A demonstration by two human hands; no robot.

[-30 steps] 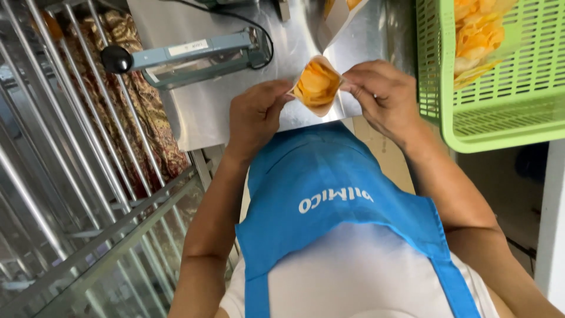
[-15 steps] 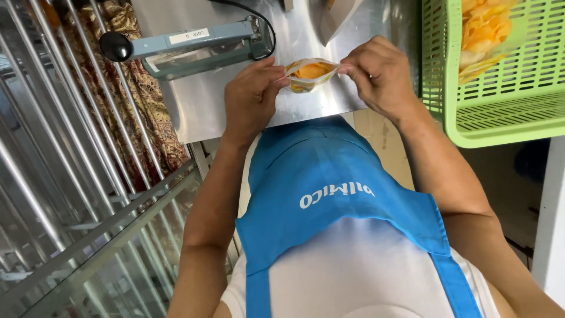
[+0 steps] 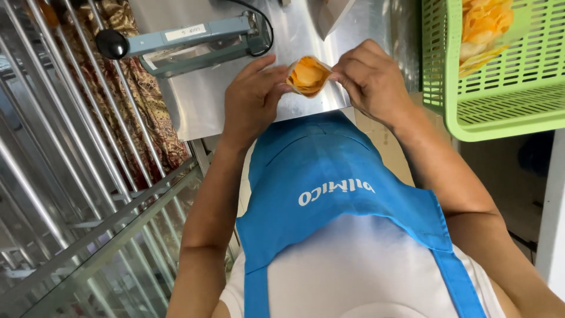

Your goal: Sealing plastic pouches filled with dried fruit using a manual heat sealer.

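Now lower, chip bag [image 3: 307,75] between hands [image 3: 312,88], mouth reopened

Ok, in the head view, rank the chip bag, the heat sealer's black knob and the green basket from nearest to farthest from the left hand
1. The small clear bag of orange chips: pinched by the left hand, held between both hands.
2. The heat sealer's black knob: on the left hand's outer side, up at the metal table's left edge.
3. The green plastic basket: farthest, beyond the right hand, at the picture's right.

Blue apron [image 3: 329,176] w/ white shirt [image 3: 365,271]
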